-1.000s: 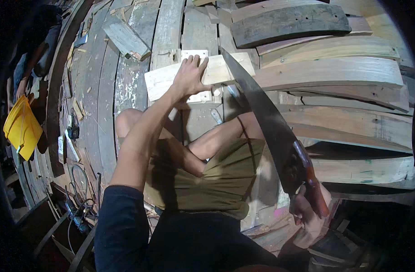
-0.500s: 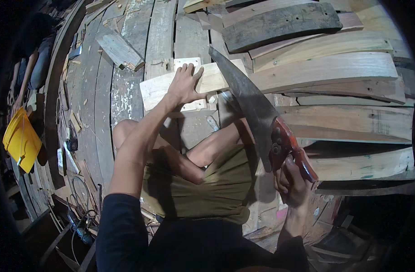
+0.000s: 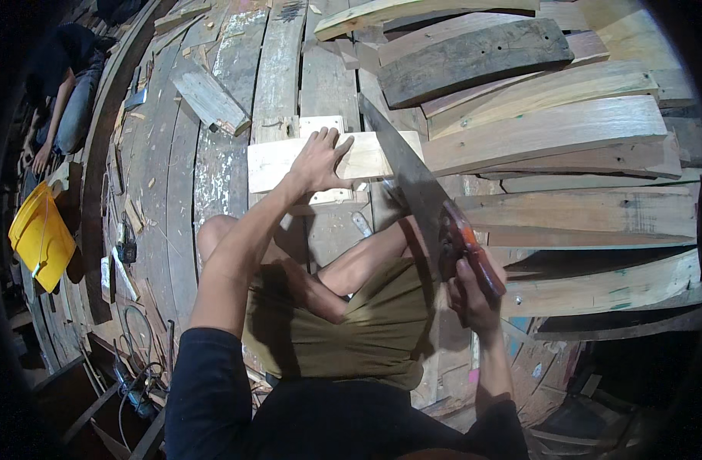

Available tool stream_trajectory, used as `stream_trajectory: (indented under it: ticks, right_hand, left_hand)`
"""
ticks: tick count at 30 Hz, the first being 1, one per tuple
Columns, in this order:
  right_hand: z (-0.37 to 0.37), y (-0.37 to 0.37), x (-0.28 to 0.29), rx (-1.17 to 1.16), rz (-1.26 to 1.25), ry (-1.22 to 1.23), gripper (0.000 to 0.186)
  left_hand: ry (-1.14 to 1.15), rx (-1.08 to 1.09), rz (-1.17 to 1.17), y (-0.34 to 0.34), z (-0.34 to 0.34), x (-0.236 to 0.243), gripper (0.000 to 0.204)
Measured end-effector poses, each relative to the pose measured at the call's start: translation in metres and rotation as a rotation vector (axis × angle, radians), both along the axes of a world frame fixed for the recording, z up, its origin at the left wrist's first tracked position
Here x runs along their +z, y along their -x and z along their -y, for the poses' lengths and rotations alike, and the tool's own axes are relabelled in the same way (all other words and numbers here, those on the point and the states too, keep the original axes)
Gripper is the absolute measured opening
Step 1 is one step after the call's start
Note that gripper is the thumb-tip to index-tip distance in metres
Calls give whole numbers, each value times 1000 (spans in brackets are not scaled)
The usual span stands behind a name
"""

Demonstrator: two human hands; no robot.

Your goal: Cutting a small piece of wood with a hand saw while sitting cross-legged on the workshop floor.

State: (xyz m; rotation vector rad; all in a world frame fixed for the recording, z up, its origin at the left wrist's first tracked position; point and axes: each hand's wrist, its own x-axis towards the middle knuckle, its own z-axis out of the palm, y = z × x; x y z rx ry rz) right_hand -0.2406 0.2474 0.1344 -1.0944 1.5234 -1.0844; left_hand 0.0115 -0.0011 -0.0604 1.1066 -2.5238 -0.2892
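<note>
My left hand (image 3: 316,165) presses and grips a pale board (image 3: 278,162) lying across a smaller light wooden piece (image 3: 320,123), its fingers spread over the far edge. My right hand (image 3: 474,295) is closed round the red handle of a large handsaw (image 3: 405,176). The blade rises diagonally to the board's right end and reaches past its far edge; whether it touches the wood I cannot tell. My bare crossed legs are just below the board.
Curved planks (image 3: 542,130) lie stacked on the right. On the plank floor (image 3: 175,169) are a loose board (image 3: 209,96), scraps and power tools (image 3: 125,249) with cords. A yellow plastic container (image 3: 41,238) lies far left, below another person (image 3: 75,100) bending down.
The saw and my right hand have moved up and left, toward the board. My left hand stays on the board. The other person's arm has shifted.
</note>
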Motion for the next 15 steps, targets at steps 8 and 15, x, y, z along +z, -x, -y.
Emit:
stream_trajectory:
  ticks: [8,15]
  right_hand:
    - [101,-40,-85,-54,282,61,6]
    - [173,-49,-94,-62,293,16,7]
  left_hand:
    - [45,-58,-6,-3,-1,-2,98]
    - [-6,-22,58,4,-2,2,101]
